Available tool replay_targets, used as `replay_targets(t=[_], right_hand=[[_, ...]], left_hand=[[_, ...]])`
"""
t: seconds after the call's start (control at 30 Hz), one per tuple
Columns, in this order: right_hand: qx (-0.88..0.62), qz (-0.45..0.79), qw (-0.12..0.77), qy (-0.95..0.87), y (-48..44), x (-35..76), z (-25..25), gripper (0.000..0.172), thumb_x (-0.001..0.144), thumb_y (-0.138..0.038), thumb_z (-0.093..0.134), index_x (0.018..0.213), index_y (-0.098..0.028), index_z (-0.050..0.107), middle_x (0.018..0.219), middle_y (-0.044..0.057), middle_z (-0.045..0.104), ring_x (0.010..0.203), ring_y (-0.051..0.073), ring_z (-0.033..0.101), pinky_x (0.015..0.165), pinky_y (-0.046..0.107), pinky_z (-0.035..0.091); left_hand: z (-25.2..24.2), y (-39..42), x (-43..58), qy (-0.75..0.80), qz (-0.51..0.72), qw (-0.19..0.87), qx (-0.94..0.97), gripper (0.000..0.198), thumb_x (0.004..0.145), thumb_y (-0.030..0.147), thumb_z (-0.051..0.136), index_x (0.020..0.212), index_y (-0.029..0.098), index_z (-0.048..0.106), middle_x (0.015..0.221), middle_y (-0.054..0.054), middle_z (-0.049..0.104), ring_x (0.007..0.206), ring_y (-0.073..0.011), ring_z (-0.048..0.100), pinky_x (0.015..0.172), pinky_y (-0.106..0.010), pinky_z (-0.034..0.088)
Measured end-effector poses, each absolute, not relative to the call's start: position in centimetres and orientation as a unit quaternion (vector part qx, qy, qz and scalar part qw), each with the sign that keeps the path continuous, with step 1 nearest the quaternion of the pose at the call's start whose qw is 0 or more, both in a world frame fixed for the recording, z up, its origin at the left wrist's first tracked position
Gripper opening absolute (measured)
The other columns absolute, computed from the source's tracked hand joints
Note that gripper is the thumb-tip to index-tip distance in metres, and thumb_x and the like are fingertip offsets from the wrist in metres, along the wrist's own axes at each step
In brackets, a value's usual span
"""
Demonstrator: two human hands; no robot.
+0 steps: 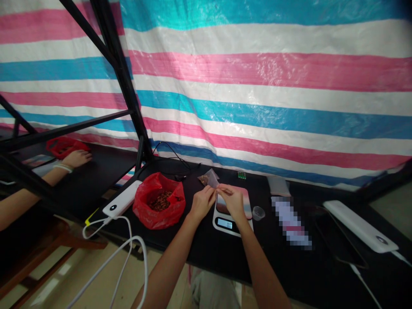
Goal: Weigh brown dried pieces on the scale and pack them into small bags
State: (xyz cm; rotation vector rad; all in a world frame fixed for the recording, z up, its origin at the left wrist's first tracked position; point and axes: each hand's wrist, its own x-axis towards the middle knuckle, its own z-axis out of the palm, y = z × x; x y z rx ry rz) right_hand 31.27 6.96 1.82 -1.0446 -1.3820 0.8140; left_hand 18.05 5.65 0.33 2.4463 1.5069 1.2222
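Both my hands meet over the far left edge of a kitchen scale, fingertips pinched at the edge of a small clear plastic bag. My left hand is closed on the bag's left side, my right hand on its right. Brownish contents show by the bag's left end; whether they lie inside it or in another packet I cannot tell. The scale's lit display seems to read 0.0. To the left stands an open red plastic bag holding many small brown nuts or beans. A small clear cup sits right of the scale.
On the black table lie a white power bank with a cable, another power bank, a dark phone, a green blister-like pack and a stack of clear bags. A co-worker's arm reaches in beyond the black frame.
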Motion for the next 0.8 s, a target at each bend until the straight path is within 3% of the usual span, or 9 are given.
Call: replay_targets(t=[0.13,0.3,0.43,0.57,0.8], right_hand=[[-0.475,0.302,0.568,-0.601,7.2,31.5,1.5,0.019,0.068,-0.032,0.064,0.076,-0.016,0.070,0.076,0.007,0.071,0.070,0.020,0.066,0.070,0.034,0.054],[-0.488,0.311,0.582,-0.571,7.6,32.0,1.2,0.026,0.069,-0.038,0.064,0.082,-0.015,0.069,0.076,0.007,0.070,0.069,0.020,0.066,0.068,0.034,0.054],[-0.465,0.273,0.576,-0.615,6.8,31.6,1.9,0.021,0.074,-0.035,0.060,0.082,-0.018,0.068,0.079,0.006,0.068,0.071,0.018,0.065,0.066,0.031,0.054],[-0.453,0.276,0.554,-0.642,6.2,31.0,2.3,0.017,0.074,-0.030,0.060,0.084,-0.019,0.067,0.082,0.005,0.068,0.073,0.017,0.064,0.065,0.029,0.054],[-0.527,0.209,0.565,-0.599,7.0,32.3,1.7,0.020,0.074,-0.033,0.059,0.080,-0.017,0.069,0.078,0.007,0.068,0.069,0.019,0.064,0.065,0.031,0.052]], left_hand=[[-0.4,5.9,17.7,0.503,0.440,-0.055,0.742,0.028,0.089,0.025,0.036,0.070,0.018,0.055,0.066,-0.003,0.050,0.057,-0.0109,0.049,0.054,-0.022,0.038],[-0.3,6.0,17.4,0.519,0.454,-0.057,0.722,0.024,0.087,0.027,0.040,0.069,0.018,0.053,0.062,-0.001,0.049,0.054,-0.0106,0.048,0.055,-0.022,0.038],[0.2,5.8,18.0,0.536,0.447,-0.006,0.716,0.017,0.083,0.036,0.048,0.079,0.019,0.051,0.063,0.001,0.051,0.055,-0.0115,0.050,0.055,-0.023,0.039],[0.3,5.4,18.6,0.499,0.438,0.045,0.747,0.014,0.088,0.028,0.039,0.093,0.019,0.050,0.079,-0.002,0.058,0.064,-0.0119,0.055,0.060,-0.023,0.042],[-0.5,5.3,18.3,0.482,0.431,-0.039,0.762,0.023,0.088,0.022,0.036,0.095,0.020,0.058,0.078,-0.007,0.059,0.077,-0.0181,0.055,0.067,-0.028,0.044]])
